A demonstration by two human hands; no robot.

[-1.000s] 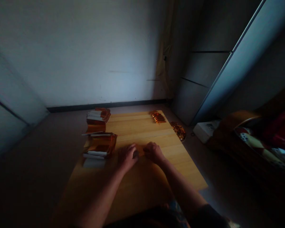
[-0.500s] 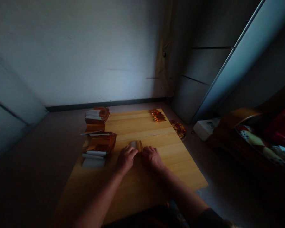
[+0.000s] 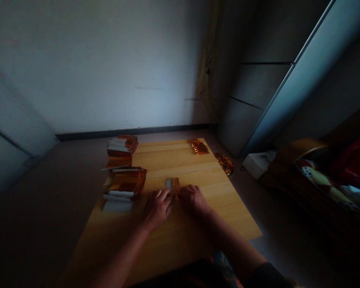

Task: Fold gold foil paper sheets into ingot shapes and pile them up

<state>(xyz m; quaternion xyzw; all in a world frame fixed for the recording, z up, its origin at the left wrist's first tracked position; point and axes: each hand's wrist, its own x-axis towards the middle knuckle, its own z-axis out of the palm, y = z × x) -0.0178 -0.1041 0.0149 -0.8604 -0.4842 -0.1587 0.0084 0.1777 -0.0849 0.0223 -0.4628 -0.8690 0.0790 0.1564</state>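
**You're working in a bedroom at home**

You're working at a low wooden table [image 3: 180, 162], with a bed in patterned bedding [image 3: 316, 182] standing to its right, tall wardrobe doors [image 3: 252, 108] rising beyond its far right corner, and a bare plastered wall [image 3: 93, 68] running behind it.

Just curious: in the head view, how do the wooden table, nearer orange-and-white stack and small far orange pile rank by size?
Wooden table, then nearer orange-and-white stack, then small orange pile; the pile lies farther off, so that ranking is less sure.
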